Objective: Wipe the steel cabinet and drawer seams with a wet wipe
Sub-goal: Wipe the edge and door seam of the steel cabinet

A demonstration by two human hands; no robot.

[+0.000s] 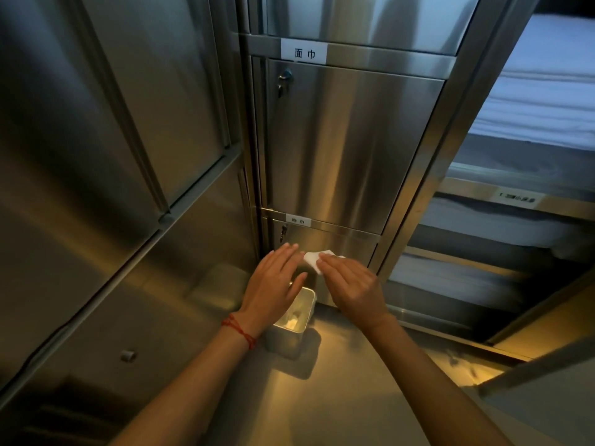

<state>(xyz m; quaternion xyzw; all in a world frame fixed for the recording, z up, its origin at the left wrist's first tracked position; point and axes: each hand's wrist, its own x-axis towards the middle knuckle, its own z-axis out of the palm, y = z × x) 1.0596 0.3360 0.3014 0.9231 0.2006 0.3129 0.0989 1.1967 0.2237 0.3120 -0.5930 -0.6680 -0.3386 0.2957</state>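
- The white, crumpled wet wipe (312,259) sits between the two hands, in front of the lowest door of the brushed steel cabinet (347,149), just above the worktop.
- The right hand (351,284) lies over the wipe's right part with its fingers nearly straight; its fingertips cover the wipe's edge, and whether the thumb pinches it from below cannot be told.
- The left hand (273,278) is spread flat, fingers straight and together, its grip open, its fingertips just beside the wipe's left edge; whether they touch it cannot be told.
- A red string bracelet (240,329) circles the left wrist.
- Under the left hand stands a small rectangular steel container (289,329), open at the top, with something pale inside, resting on the steel worktop (338,397).
- The lowest cabinet door has a small white label (298,221) on the rail above it and a key lock (283,231) at its upper left.
- The taller door above carries a larger white label (304,53) with two dark characters, and a key lock (285,79) below it.
- To the right, open steel shelves (502,201) hold folded white linen (544,101).
- To the left, plain steel panels (96,123) meet the cabinet at a corner, with a small round knob (128,355) low down.
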